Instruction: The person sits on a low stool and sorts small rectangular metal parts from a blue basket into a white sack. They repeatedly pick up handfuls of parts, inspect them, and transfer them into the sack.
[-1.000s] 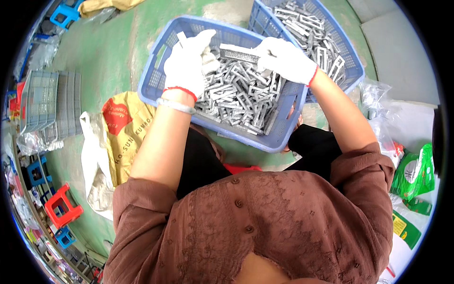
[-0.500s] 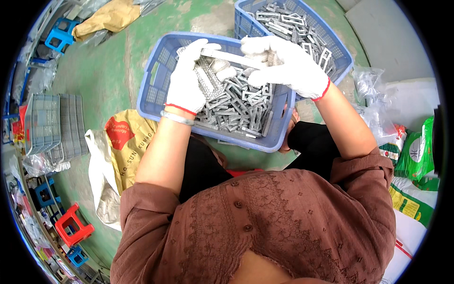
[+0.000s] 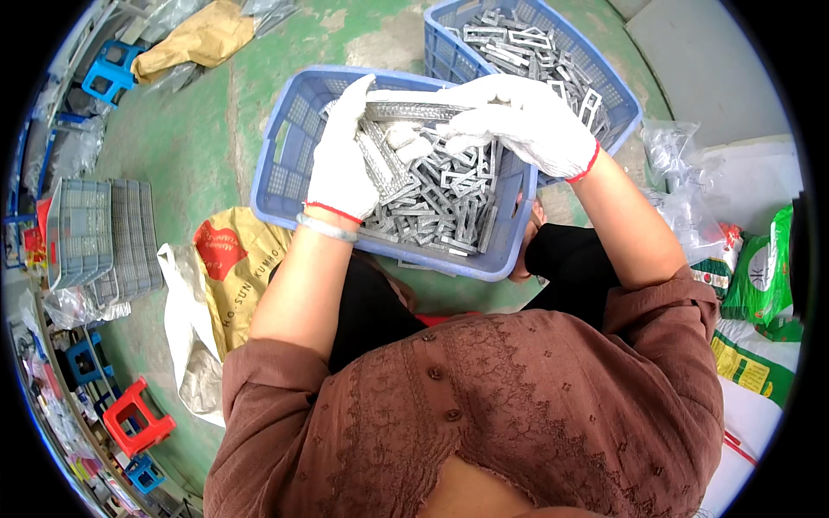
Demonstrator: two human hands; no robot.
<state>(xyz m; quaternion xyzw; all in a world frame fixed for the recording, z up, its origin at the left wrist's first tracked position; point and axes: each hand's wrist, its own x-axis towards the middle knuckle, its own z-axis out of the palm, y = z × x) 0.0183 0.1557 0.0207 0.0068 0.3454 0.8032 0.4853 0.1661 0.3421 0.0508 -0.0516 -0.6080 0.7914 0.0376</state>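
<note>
A long grey metal bar with a textured side (image 3: 414, 111) spans between my two hands above a blue plastic basket (image 3: 275, 168). My left hand (image 3: 339, 164), in a white knitted glove with a red cuff, is closed on the bar's left end. The right end is gripped by my right hand (image 3: 540, 125), gloved alike; its fingers partly hide that end. Just below the bar, a second long, patterned metal piece (image 3: 386, 164) lies against a heap of small grey metal frames (image 3: 445, 203) in the basket. Some whitish cloth-like material (image 3: 406, 142) shows between the hands.
Behind at the right stands another blue basket (image 3: 623, 104) of metal frames. A yellow sack (image 3: 246, 259) lies on the green floor at left, near grey crates (image 3: 129, 237). Red (image 3: 136, 419) and blue stools (image 3: 110, 73) stand farther left; plastic bags (image 3: 678, 190) are at right.
The bar has turned between my hands, so its textured side now shows instead of a plain narrow face. My right fingers have shifted along its end.
</note>
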